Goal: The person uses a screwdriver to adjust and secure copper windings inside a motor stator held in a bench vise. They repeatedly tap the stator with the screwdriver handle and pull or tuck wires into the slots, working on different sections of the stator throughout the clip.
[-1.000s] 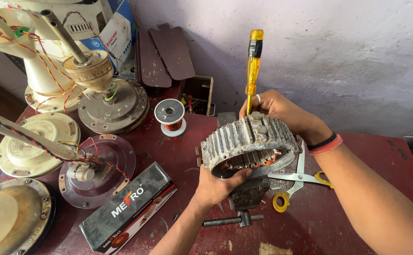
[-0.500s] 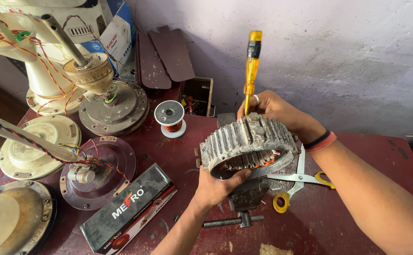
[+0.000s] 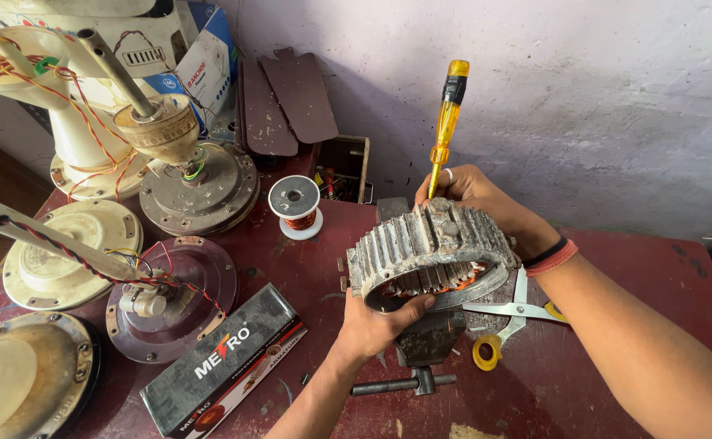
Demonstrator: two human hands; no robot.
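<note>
Surface: a dark red worktable (image 3: 681, 276) is standing against a rough, pale violet plastered wall (image 3: 600, 106).
Landmark: a small bench vise (image 3: 429, 341) is sitting on the table near its front edge; its bar handle is lying across in front of it.
Stator: a grey, ribbed fan motor stator ring (image 3: 429, 248) is being held just above the vise. Its ribs are running front to back, its open bore is facing down and toward the camera, and copper windings are showing inside; the ring's axis is tilting toward the viewer.
Left hand: the left hand (image 3: 380, 325) is gripping the stator's near lower rim, thumb lying on the edge.
Right hand: the right hand (image 3: 474, 195) is wrapping over the stator's far side and holding a yellow screwdriver (image 3: 447, 122).
Screwdriver: its long axis is standing almost upright, handle up, tip down behind the stator.
Packages: left of the vise, a long flat black box (image 3: 226, 366) with red and white print is lying diagonally; far behind and left of it, a blue and white carton (image 3: 205, 61) is leaning by the wall.
Other things: right of the vise, yellow-handled scissors (image 3: 510, 317) are lying open; behind and left, a spool of copper wire (image 3: 295, 203) is standing; farther left, fan motor housings (image 3: 201, 191) are crowding the table.
</note>
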